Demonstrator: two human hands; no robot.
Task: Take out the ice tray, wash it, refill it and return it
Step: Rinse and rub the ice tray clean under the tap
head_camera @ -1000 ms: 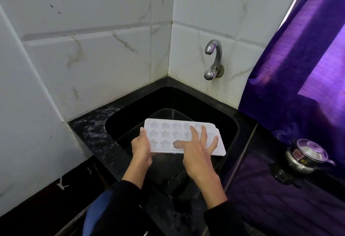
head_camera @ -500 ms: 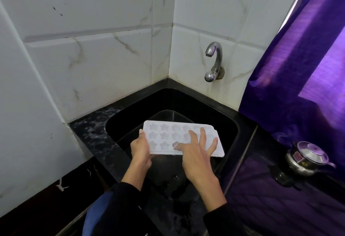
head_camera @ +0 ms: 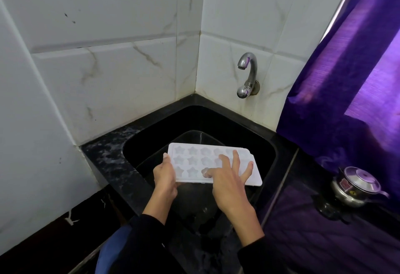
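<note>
A white ice tray (head_camera: 195,161) with star-shaped cells is held level over the black sink (head_camera: 268,143). My left hand (head_camera: 165,176) grips the tray's left end, thumb on top at the edge. My right hand (head_camera: 229,178) lies on the tray's right half with its fingers spread and straight, the thumb pressing into a cell in the near row. The steel tap (head_camera: 247,74) juts from the tiled wall above the sink's back right; no water runs from it.
A dark basin (head_camera: 194,138) sits inside the sink under the tray. Black speckled counter (head_camera: 104,156) frames the sink on the left. A steel pot with a lid (head_camera: 355,185) stands on the counter at right, under a purple curtain (head_camera: 346,79).
The tray and both hands have barely moved over the sink. My right hand stays on the cells, fingers shifting slightly. The camera has tilted a little.
</note>
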